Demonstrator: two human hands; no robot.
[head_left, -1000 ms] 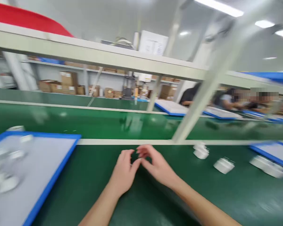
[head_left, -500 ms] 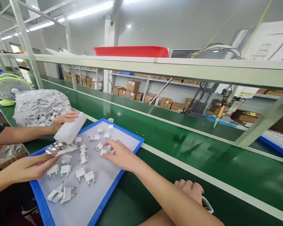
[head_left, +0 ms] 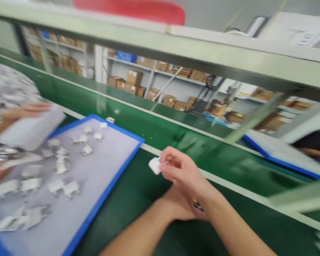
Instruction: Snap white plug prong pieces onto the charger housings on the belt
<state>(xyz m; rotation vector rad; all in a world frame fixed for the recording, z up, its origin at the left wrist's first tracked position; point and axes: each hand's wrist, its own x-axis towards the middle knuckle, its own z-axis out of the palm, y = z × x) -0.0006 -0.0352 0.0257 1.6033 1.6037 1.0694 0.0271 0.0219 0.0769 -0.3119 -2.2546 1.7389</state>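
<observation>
At the far left, a co-worker's hand (head_left: 21,111) grips a white block (head_left: 29,129) tilted over the left edge of the tray (head_left: 117,165). A second co-worker's hand shows only as fingertips at the left edge, lower down. The tray is grey with a blue rim and lies on the green desk (head_left: 138,192). Small white plugs (head_left: 61,163) lie scattered across it, mostly on its left half, blurred by motion.

Just right of the tray's near-right rim, your right hand (head_left: 184,172) is raised above the desk and pinches one white plug (head_left: 155,165) between thumb and fingertips, its pins pointing right toward your palm. The plug is clear of the tray, over the green surface. Your left hand (head_left: 176,208) sits under and just near of the right one, resting low on the desk; it is mostly covered, so you cannot tell whether it is closed or holds anything.

Farther right, beyond the pale strip, another blue-rimmed tray (head_left: 280,154) lies on the far belt.
</observation>
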